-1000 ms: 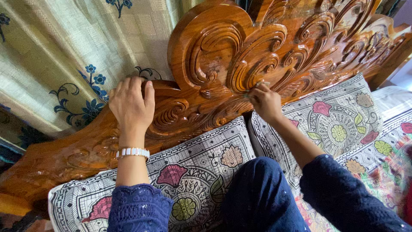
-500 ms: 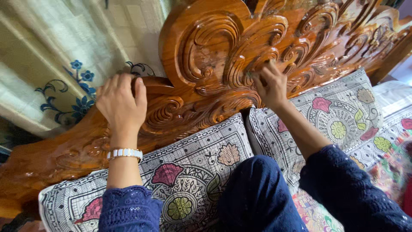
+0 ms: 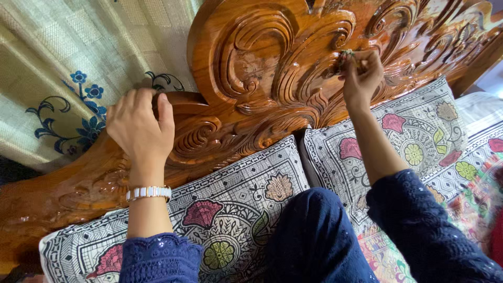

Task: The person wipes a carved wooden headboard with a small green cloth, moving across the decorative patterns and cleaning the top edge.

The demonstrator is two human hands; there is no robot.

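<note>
Hands first, nearest item: your left hand (image 3: 140,128) is resting on the outer shoulder of the carved wooden headboard (image 3: 251,68), fingers curled over the top edge and the thumb lying along the face, gripping the wood itself and carrying nothing. A white banded bracelet (image 3: 149,192) is sitting on that wrist, above a dark blue lace cuff.

Next item: two patterned pillows (image 3: 230,209) are leaning against the foot of the headboard, black-and-white borders with pink and green flowers, and your blue-clad knee (image 3: 314,230) is pressing between them.

Further out: your right hand (image 3: 360,73) is reaching up to a deep scroll in the middle of the carving, fingers pinched shut around a small pale wad (image 3: 346,54); whether it is cloth, sponge or brush you cannot tell from here. The wad is touching the wood inside a groove.

Condition of the work, as a judgement: the scrolls on the left and centre are looking glossy, yet dull whitish patches are showing in the broad hollow just left of your right hand, so that area is probably wanting more attention. The carving to the far right, running out of view, is giving no clear sign either way. The job is likely somewhere mid-course.

Farthest item: a cream curtain (image 3: 78,63) with blue flowers is hanging behind the headboard's left side.
</note>
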